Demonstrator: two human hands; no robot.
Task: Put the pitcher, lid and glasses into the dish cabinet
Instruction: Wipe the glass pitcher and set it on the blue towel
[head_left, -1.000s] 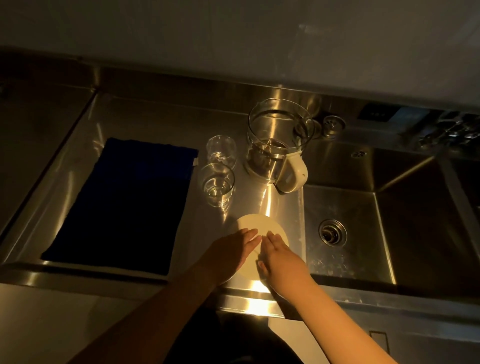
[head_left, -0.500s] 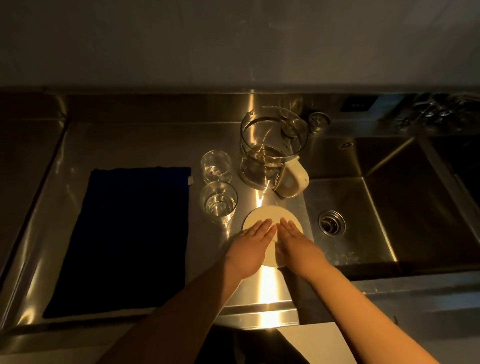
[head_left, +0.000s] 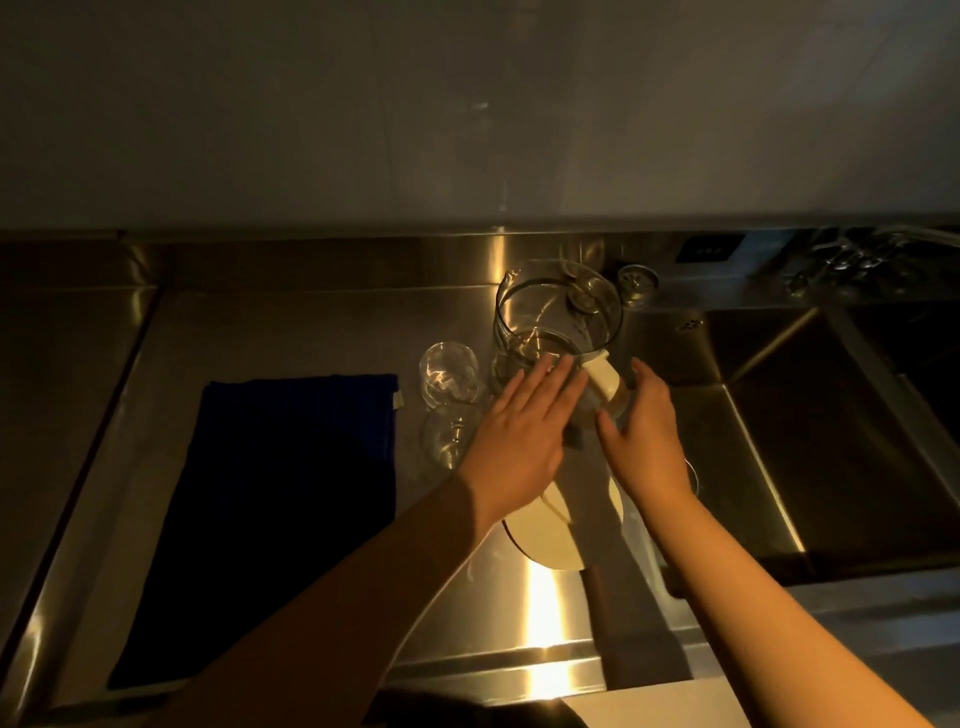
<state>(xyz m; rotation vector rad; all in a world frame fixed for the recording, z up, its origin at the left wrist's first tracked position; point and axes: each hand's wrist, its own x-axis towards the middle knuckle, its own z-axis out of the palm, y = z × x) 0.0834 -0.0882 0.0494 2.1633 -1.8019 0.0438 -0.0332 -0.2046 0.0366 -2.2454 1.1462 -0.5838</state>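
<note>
Pitcher: a clear glass pitcher (head_left: 558, 317) is seen upright on the steel counter (head_left: 291, 332), right of centre, hard against the edge of the sink (head_left: 779, 441). Its long axis runs straight up, and the mouth is open with no lid on.
Handle: the cream handle (head_left: 602, 380) is turned toward the viewer, at about 5 o'clock off the pitcher's body, between the two hands.
Left hand: the left hand (head_left: 519, 431) is held flat, fingers straight and spread, fingertips at the pitcher's near wall at about 7 o'clock. Contact cannot be told; nothing is gripped.
Right hand: the right hand (head_left: 644, 431) is held open, fingers relaxed, just beside the handle on its 3 o'clock side. Nothing is held here either.
Key relation: the pitcher lies at 12 o'clock from both hands, which stand apart with the handle in the gap. The right hand is judged nearer the handle, the left nearer the glass wall.
Lid: the cream round lid (head_left: 545, 540) is left flat on the counter at 6 o'clock from the pitcher, partly covered by both wrists.
Glasses: one glass (head_left: 449, 371) stands at 9 o'clock from the pitcher, a second glass (head_left: 447, 436) just nearer, beside the left hand.
Cloth: a dark blue cloth (head_left: 280, 509) is spread further out at 9 o'clock.
Cabinet: no dish cabinet is in view.
</note>
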